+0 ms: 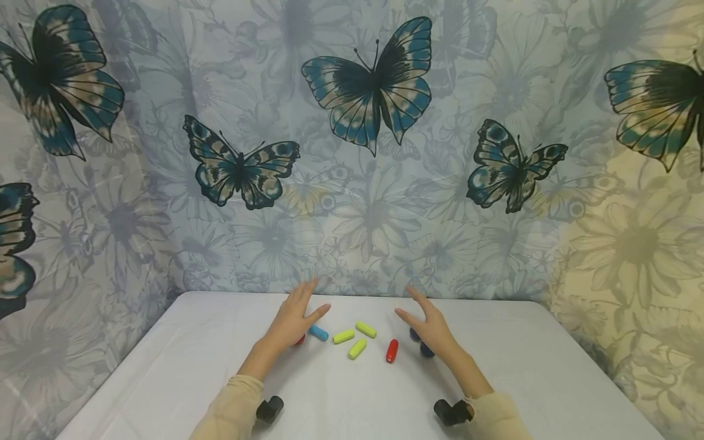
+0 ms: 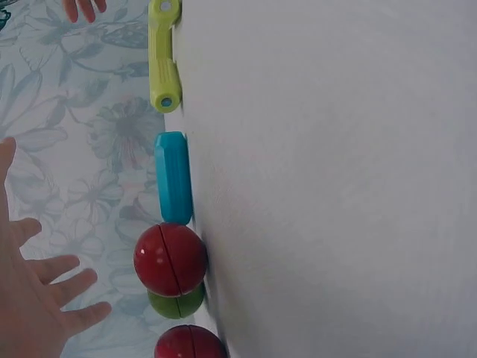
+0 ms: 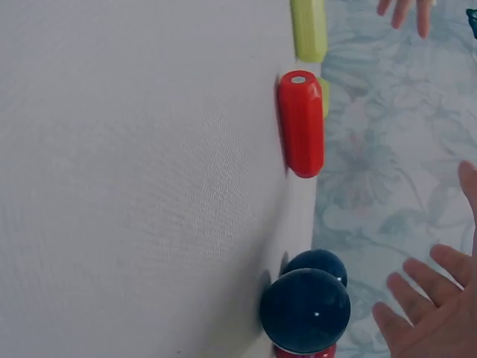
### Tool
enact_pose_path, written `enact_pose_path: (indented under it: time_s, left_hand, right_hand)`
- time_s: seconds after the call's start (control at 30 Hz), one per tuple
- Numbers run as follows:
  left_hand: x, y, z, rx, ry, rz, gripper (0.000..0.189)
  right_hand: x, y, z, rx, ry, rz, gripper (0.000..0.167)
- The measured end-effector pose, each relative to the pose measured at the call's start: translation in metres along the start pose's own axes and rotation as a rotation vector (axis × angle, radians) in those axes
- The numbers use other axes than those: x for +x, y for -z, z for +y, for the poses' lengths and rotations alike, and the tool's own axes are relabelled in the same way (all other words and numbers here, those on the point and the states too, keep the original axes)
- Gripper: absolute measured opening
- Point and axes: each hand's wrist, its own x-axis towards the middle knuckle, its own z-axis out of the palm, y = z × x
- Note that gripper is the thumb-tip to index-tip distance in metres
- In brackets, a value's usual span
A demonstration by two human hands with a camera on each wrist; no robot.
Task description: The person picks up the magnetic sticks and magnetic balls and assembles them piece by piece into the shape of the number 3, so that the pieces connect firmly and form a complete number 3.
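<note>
My left hand (image 1: 290, 322) is held over the left part of the white table, fingers spread and holding nothing. Under and beside it lie a blue stick (image 1: 318, 333) and red balls (image 2: 170, 259), with a green ball (image 2: 177, 304) behind one of them. Opposite, my right hand (image 1: 434, 330) hovers with spread fingers, also holding nothing. Close by it are dark blue balls (image 3: 305, 310) and a red ball (image 3: 325, 350), partly hidden behind one. Between the hands lie a red stick (image 1: 392, 351) and three yellow-green sticks (image 1: 357, 349).
A white cloth covers the table (image 1: 352, 403). Behind it hangs a curtain (image 1: 379, 244) printed with flowers and butterflies. Black wrist devices (image 1: 269, 408) stick out from both cream sleeves (image 1: 233, 406).
</note>
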Motion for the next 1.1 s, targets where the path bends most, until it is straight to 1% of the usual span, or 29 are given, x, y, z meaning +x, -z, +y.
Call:
enact_pose_path:
  time_s: [0.17, 0.3, 0.4, 0.57, 0.67, 0.8, 0.97, 1.1]
  left_hand:
    - [-0.004, 0.000, 0.003, -0.064, 0.010, -0.019, 0.079]
    - [-0.005, -0.001, 0.002, -0.104, 0.020, -0.030, 0.079]
    - [-0.006, -0.003, 0.001, -0.154, 0.006, -0.032, 0.080]
    - [-0.008, -0.006, 0.001, -0.227, 0.002, -0.033, 0.080]
    - [-0.010, -0.007, 0.002, -0.250, 0.007, -0.025, 0.078]
    - [-0.011, -0.009, 0.004, -0.302, -0.016, -0.021, 0.076]
    - [-0.014, -0.014, 0.006, -0.367, -0.035, -0.033, 0.076]
    - [-0.016, -0.018, 0.008, -0.405, -0.050, -0.045, 0.074]
  right_hand:
    - [-0.004, 0.001, 0.005, 0.073, 0.051, 0.008, 0.072]
    - [-0.010, 0.002, 0.007, 0.097, 0.098, 0.027, 0.064]
    - [-0.014, 0.003, 0.009, 0.105, 0.102, 0.032, 0.061]
    - [-0.018, 0.004, 0.015, 0.158, 0.085, 0.006, 0.057]
    - [-0.021, 0.006, 0.019, 0.194, 0.110, 0.004, 0.052]
    - [-0.025, 0.009, 0.022, 0.242, 0.152, 0.018, 0.043]
    - [-0.030, 0.012, 0.026, 0.287, 0.149, 0.015, 0.038]
    - [-0.034, 0.015, 0.030, 0.300, 0.114, 0.004, 0.035]
